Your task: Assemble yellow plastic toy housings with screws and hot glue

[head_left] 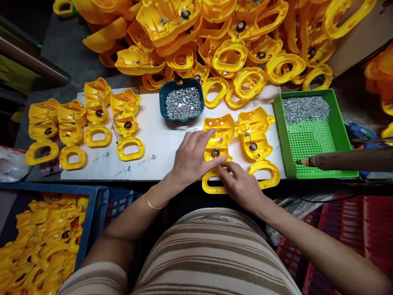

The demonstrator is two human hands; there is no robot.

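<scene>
In front of me lies a yellow plastic shell point(225, 126) with an oval handle, a round black speaker and thin wires inside. My left hand point(192, 155) holds it by its left side, thumb and forefinger reaching over the shell. The fingers of my right hand point(242, 184) are closed at the top of its handle, close to my left thumb; what lies under the fingertips is hidden. Just right of it rests a second yellow shell point(254, 131). A dark bowl of small metal parts point(181, 116) stands beyond my left hand.
A green tray point(351, 164) with silver screws stands at right, a screwdriver-like tool tip point(307, 162) above it. More yellow shells point(125, 102) sit at left; a large heap point(172, 24) fills the back. A blue crate point(92, 205) and a red crate point(344, 233) stand below the table edge.
</scene>
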